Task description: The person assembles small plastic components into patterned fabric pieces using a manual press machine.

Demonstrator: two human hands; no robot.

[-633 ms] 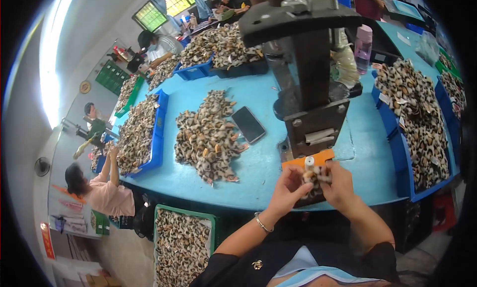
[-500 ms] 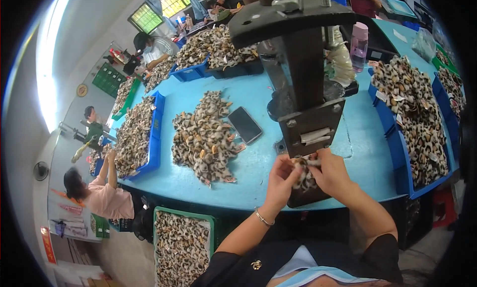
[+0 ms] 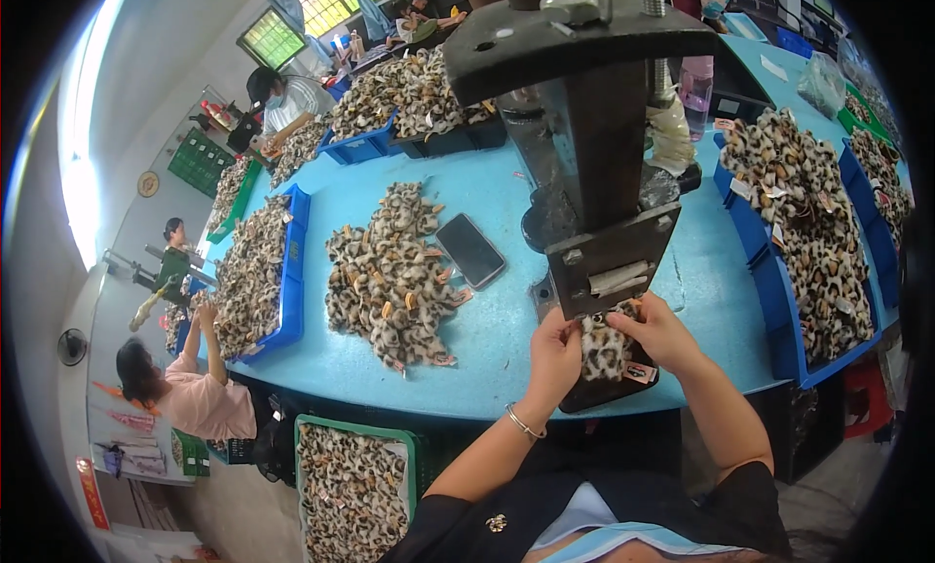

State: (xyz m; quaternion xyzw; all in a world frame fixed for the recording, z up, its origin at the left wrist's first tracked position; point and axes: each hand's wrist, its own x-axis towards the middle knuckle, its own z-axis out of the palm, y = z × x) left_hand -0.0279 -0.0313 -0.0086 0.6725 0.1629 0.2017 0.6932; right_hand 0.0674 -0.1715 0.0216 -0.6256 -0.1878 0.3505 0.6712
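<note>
A small leopard-print plush piece (image 3: 606, 354) with a pale tag (image 3: 640, 372) is spread on the dark base plate (image 3: 594, 399) of a bench press. My left hand (image 3: 555, 354) pinches its left edge; my right hand (image 3: 657, 334) grips its upper right side, fingers curled over the fur. Directly above and behind the fingers stands the press's metal head (image 3: 614, 256), with a whitish strip across its front. Its upper arm (image 3: 584, 39) blocks part of the table behind. The far edge of the plush is hidden under the head.
A heap of similar plush pieces (image 3: 390, 281) lies left of the press, beside a black phone (image 3: 471, 250). Blue bins (image 3: 295, 271) hold more, also at right (image 3: 769, 310). A green crate (image 3: 417, 466) stands below the table edge. Co-workers sit at left, one in a pink top (image 3: 200, 397).
The plush piece, bunched between my hands before, now lies flatter with its tag showing. My hands have moved slightly apart. The whole view has shifted a little.
</note>
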